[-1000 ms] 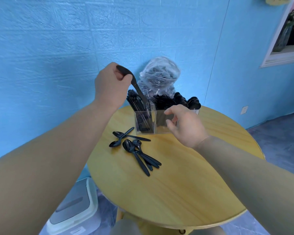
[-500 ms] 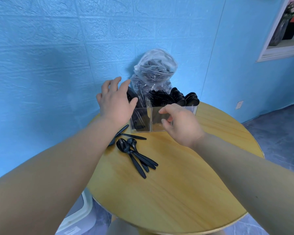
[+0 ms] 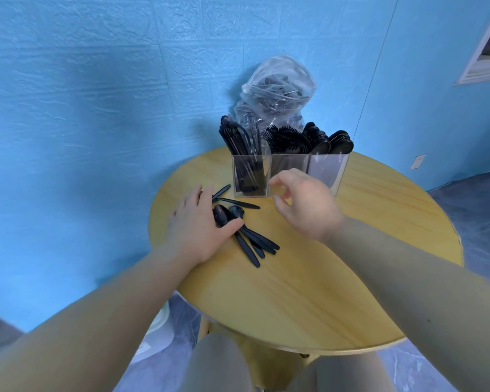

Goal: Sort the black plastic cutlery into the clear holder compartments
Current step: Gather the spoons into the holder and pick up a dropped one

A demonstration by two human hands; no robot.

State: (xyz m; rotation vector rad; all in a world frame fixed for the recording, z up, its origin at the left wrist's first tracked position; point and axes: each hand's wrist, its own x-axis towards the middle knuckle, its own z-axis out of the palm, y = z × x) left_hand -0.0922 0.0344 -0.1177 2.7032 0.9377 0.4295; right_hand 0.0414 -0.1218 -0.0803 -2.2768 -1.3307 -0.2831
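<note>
The clear holder (image 3: 326,171) stands at the table's far edge with three compartments: knives on the left, forks in the middle, spoons on the right. Several loose black spoons (image 3: 252,242) lie on the table in front of its left end. My left hand (image 3: 196,225) rests flat on the table over the spoon bowls, fingers straight and thumb touching a spoon. My right hand (image 3: 304,206) hovers just in front of the holder's middle compartment. Its fingers are loosely curled and hold nothing I can see.
A clear plastic bag (image 3: 277,89) with more black cutlery leans on the blue wall behind the holder. The round wooden table (image 3: 309,284) has bare room at the front and right. A white bin (image 3: 158,326) sits on the floor under the table's left edge.
My left hand put a knife into the left compartment, let go, and came down onto the loose spoons. My right hand has eased off the holder's front.
</note>
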